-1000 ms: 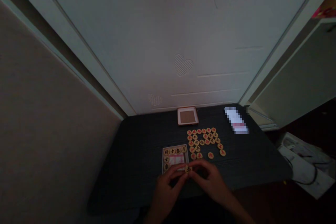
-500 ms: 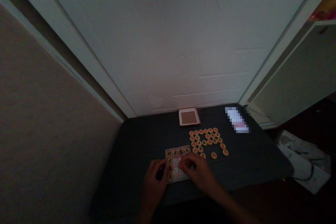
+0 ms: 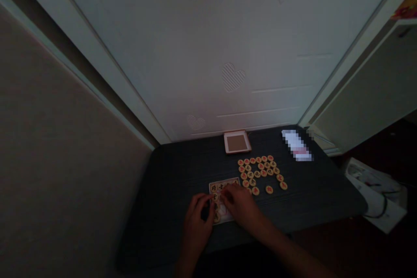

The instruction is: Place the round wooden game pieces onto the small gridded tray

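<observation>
I can read black 将 on the tray's (image 3: 225, 218) corner disc (image 3: 214, 188) and 士 on the discs (image 3: 214, 197) beside and below it.

Illumination is dim overall; source direction cannot be told. White door panel (image 3: 195, 52) behind the desk's (image 3: 176, 173) far edge reads palest among large surfaces. Bright patch (image 3: 297, 145) at the desk's far right corner is coarsely pixelated. Near edge sinks toward black. Left hand (image 3: 197, 217) and right hand (image 3: 239, 202) appear dark, soft. Door frame (image 3: 93, 54) leans outward, wide-angle fashion.
</observation>
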Available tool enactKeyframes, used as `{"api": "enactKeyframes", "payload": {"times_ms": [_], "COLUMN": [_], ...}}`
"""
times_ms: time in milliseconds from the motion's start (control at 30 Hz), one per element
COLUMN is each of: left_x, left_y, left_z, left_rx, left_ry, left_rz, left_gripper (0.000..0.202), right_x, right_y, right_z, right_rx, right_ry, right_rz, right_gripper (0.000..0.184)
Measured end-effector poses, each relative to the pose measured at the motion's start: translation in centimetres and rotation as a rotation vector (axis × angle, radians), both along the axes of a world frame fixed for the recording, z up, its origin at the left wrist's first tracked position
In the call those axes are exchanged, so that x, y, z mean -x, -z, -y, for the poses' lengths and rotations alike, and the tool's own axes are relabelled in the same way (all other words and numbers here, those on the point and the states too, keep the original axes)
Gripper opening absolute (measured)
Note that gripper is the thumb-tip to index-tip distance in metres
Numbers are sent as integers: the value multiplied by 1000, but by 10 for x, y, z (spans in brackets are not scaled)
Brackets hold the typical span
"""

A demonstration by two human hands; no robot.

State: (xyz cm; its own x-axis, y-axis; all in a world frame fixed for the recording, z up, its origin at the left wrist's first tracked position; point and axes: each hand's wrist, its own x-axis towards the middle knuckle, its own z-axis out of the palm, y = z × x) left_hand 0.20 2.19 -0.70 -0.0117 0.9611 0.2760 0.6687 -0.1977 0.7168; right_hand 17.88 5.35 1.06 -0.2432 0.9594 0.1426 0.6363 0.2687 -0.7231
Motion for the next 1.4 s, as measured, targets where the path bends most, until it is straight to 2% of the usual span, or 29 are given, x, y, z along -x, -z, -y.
{"api": "enactKeyframes", "payload": {"times_ms": [167, 367, 567, 833, 1133, 1400], "left_x": [0, 2, 2, 4, 3, 1], "left_y": [0, 2, 6, 10, 7, 3], "left_z": [0, 1, -1, -1, 0, 0], "left_rx": [11, 20, 11, -10, -17, 2], "left_ry": [5, 21, 11, 20, 12, -1], "left_rz": [-12, -23, -27, -43, -33, -23], "left_gripper": [21, 21, 21, 21, 22, 23], "right_x": [2, -7, -6, -2, -1, -22], "right_y": [0, -9, -3, 10, 10, 10], "right_z": [4, 17, 16, 12, 10, 29], "right_rx": [-23, -125, -157, -163, -192, -290], "right_ry": [24, -47, -41, -10, 5, -4], "right_rz": [49, 217, 344, 328, 320, 147], "right_gripper": [16, 23, 16, 19, 13, 9]}}
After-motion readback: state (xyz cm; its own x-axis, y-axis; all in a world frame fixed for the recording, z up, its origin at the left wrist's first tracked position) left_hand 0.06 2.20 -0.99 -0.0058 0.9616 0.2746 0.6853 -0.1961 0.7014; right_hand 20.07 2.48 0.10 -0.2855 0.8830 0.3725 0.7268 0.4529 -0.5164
